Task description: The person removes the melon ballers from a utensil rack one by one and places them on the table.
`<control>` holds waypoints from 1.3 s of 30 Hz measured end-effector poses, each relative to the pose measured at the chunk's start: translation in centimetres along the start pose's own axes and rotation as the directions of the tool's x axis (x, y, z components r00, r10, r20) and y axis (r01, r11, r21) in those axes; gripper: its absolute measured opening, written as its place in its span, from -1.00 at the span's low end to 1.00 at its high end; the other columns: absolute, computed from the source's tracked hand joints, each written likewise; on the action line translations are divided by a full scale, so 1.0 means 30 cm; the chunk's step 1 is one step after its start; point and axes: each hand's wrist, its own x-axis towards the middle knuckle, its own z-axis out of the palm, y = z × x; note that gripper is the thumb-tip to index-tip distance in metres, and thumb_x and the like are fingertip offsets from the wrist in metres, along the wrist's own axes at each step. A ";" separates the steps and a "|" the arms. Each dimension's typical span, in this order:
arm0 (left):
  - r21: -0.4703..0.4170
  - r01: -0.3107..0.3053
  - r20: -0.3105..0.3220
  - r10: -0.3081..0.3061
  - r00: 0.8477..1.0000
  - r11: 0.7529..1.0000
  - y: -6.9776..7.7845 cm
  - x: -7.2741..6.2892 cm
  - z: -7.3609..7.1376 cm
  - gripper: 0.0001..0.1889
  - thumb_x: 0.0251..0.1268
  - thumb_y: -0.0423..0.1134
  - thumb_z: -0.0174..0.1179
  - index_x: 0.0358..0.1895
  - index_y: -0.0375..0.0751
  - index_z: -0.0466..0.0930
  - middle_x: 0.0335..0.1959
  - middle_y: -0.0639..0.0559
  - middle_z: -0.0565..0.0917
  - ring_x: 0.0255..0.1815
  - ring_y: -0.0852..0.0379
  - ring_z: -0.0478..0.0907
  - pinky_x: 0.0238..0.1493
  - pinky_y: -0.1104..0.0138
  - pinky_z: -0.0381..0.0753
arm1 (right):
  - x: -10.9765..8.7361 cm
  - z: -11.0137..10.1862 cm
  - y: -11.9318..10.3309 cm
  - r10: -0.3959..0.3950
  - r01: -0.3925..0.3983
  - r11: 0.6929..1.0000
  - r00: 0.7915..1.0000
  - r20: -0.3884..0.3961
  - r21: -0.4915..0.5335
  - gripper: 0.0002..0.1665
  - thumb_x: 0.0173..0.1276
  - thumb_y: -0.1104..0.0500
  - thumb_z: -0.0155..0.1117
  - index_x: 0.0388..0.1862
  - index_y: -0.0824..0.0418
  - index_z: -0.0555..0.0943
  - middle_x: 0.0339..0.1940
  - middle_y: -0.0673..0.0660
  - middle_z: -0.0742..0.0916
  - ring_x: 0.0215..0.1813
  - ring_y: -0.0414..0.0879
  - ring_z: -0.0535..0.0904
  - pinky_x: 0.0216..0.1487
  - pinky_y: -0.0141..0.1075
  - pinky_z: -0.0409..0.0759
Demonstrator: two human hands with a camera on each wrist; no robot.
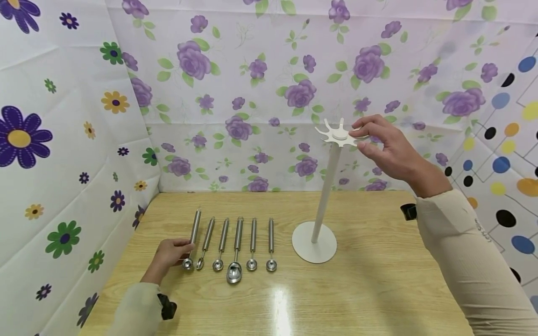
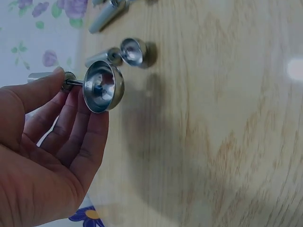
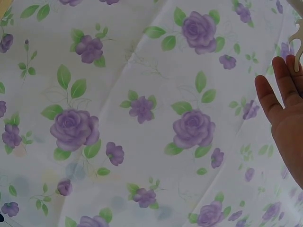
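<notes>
My left hand [image 1: 169, 253] pinches a steel melon baller [image 2: 104, 87] by the lower end of its handle, thumb on one side and fingers on the other. Its round bowl stands out beyond the fingertips in the left wrist view. At the right, my right hand [image 1: 388, 147] grips the hooked top of a white utensil stand [image 1: 324, 196], with fingers above and thumb below a hook. Only the edge of that top, a pale hook [image 3: 298, 59], shows by the fingertips in the right wrist view.
Several steel scoops lie in a row right of my left hand, including a small scoop [image 1: 217, 265], a larger oval scoop [image 1: 234, 272] and a round scoop [image 1: 271, 265] nearest the stand. They rest on a wood-grain table [image 1: 235, 312]. Flowered cloth [image 1: 252, 93] hangs behind.
</notes>
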 end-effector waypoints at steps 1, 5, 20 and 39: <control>0.008 0.007 0.001 -0.007 1.000 1.000 -0.004 0.006 -0.002 -0.57 0.42 -0.27 0.24 0.18 -0.57 0.53 -0.19 -0.20 0.72 -0.28 0.11 0.67 -0.26 0.21 0.71 | -0.001 0.000 0.000 0.000 0.000 1.000 1.000 0.000 0.000 -0.63 0.54 0.19 0.08 0.13 0.42 0.58 0.29 0.27 0.46 0.40 0.27 0.25 0.30 0.34 0.23; 0.037 0.031 0.002 -0.031 1.000 0.999 -0.019 0.027 -0.003 -0.59 0.40 -0.28 0.25 0.15 -0.57 0.56 -0.26 -0.13 0.73 -0.33 0.13 0.67 -0.34 0.27 0.68 | -0.001 -0.002 0.000 0.003 -0.003 1.000 1.000 0.003 0.001 -0.63 0.54 0.18 0.08 0.14 0.42 0.58 0.29 0.26 0.47 0.40 0.27 0.26 0.29 0.33 0.23; 0.125 0.054 0.018 -0.056 0.998 0.991 -0.045 0.093 -0.007 -0.69 0.33 -0.28 0.29 -0.04 -0.52 0.67 -0.50 0.03 0.70 -0.47 0.19 0.58 -0.42 0.34 0.61 | 0.003 -0.002 0.008 -0.011 0.011 1.000 1.000 0.012 -0.010 -0.61 0.56 0.14 0.07 0.13 0.42 0.57 0.30 0.27 0.46 0.40 0.28 0.26 0.29 0.34 0.23; 0.244 0.044 -0.009 -0.043 0.999 0.969 -0.051 0.119 -0.007 -0.69 0.31 -0.28 0.27 -0.06 -0.52 0.68 -0.49 -0.01 0.71 -0.48 0.17 0.56 -0.46 0.35 0.55 | 0.004 -0.008 0.000 0.007 -0.007 1.000 1.000 0.027 -0.022 -0.60 0.55 0.15 0.04 0.16 0.42 0.56 0.31 0.27 0.45 0.40 0.29 0.26 0.27 0.34 0.24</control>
